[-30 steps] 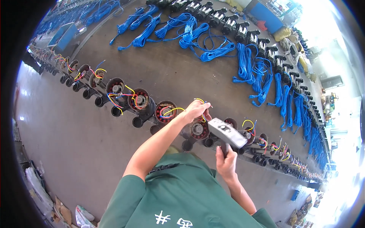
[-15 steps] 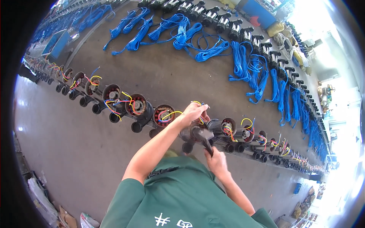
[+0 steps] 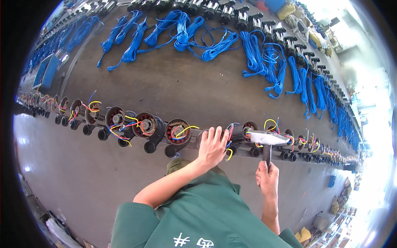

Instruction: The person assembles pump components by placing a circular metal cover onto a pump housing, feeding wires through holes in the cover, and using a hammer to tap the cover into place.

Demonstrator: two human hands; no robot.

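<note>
My left hand (image 3: 213,145) lies over the mouth of a dark pump motor housing (image 3: 199,138) in the near row, its fingers stretched and slightly apart. Red, blue and yellow wires (image 3: 229,153) come out beside its fingertips. Most of that housing is hidden under the hand. My right hand (image 3: 268,178) is wrapped round the dark handle of a hammer (image 3: 269,137). The hammer is upright, its grey metal head raised to the right of my left hand, in front of neighbouring housings. Left of my left hand, an open housing (image 3: 178,131) shows red windings and a yellow wire.
The row of motor housings (image 3: 145,124) runs left and right along the near edge of the long brown table (image 3: 165,82). Across the table lie bundled blue cables (image 3: 221,46) attached to black-and-silver pumps (image 3: 227,12). A blue bin (image 3: 46,71) stands at the far left.
My right hand has moved right and raised the hammer away from the housing. My left hand has gone from pinching wires above the housing to lying over it. The view has shifted slightly.
</note>
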